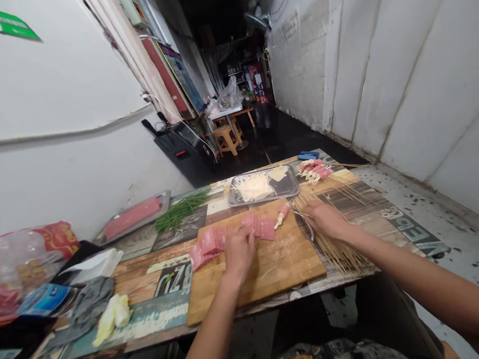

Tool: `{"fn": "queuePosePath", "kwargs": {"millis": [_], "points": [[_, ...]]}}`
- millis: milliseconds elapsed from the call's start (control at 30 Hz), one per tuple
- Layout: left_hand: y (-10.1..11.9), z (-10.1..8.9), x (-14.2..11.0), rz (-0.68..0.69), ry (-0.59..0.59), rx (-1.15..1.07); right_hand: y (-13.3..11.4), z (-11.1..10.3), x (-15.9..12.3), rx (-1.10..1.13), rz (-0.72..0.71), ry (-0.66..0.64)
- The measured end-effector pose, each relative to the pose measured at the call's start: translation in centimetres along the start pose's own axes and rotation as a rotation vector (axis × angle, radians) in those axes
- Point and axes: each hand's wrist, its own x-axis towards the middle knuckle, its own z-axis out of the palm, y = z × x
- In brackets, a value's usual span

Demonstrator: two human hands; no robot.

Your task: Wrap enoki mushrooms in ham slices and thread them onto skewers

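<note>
My left hand (pixel 238 250) rests on a wooden cutting board (pixel 272 269), its fingers curled on a row of thin pink meat slices (pixel 219 240). My right hand (pixel 324 218) lies palm down on a heap of bamboo skewers (pixel 338 249) at the board's right edge, fingers pinched among the sticks. One rolled meat piece (pixel 282 215) lies between the two hands. Beyond it a metal tray (pixel 287 185) holds white enoki mushrooms (pixel 252 188). Finished skewered rolls (pixel 314 170) lie to the tray's right.
Green chives (pixel 181 208) and a second tray with a pink block (pixel 131 217) lie at the left rear. Plastic bags (pixel 16 271), a grey cloth (pixel 89 304) and pale leaves (pixel 113 316) crowd the table's left end. White walls flank a dark corridor with stools (pixel 227 138).
</note>
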Motion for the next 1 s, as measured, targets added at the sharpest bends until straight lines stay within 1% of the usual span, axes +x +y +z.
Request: {"fn": "queuePosePath", "kwargs": {"millis": [100, 167, 233, 300, 367, 467, 567, 633, 733, 867, 933, 1000], "points": [[-0.4, -0.2, -1.7, -0.016, 0.048, -0.043, -0.4, 0.7, 1.5, -0.042, 0.074, -0.052], [0.0, -0.2, -2.4, -0.033, 0.062, -0.087, -0.5, 1.0, 2.4, -0.055, 0.132, -0.102], [0.6, -0.1, -2.7, -0.057, 0.057, -0.15, -0.4, 1.3, 3.0, -0.021, 0.144, -0.112], [1.1, 0.1, -2.8, -0.086, 0.038, -0.228, -0.1, 1.4, 3.2, 0.062, 0.107, -0.069], [1.5, 0.4, -2.7, -0.128, 0.009, -0.322, 0.3, 1.5, 3.1, 0.177, 0.064, 0.007], [2.1, 0.8, -2.2, -0.251, -0.034, -0.478, 0.5, 1.3, 2.7, 0.37, 0.012, 0.109], [2.8, 0.8, -1.6, -0.379, -0.031, -0.656, -0.1, 0.6, 2.2, 0.546, -0.024, 0.165], [3.3, 0.7, -1.2, -0.415, -0.025, -0.775, -0.8, -0.1, 1.9, 0.631, -0.019, 0.179], [4.0, 0.4, -0.8, -0.425, -0.021, -0.883, -2.0, -1.1, 1.5, 0.719, -0.008, 0.153], [5.1, -0.2, -0.4, -0.493, 0.014, -0.949, -3.7, -1.7, 1.0, 0.8, -0.041, 0.042], [5.5, -0.7, -0.4, -0.506, -0.024, -1.036, -4.6, -1.8, 0.8, 0.825, -0.054, 0.012], [5.6, -1.0, -0.4, -0.52, -0.065, -1.109, -5.3, -1.7, 0.5, 0.839, -0.053, 0.013]]}}
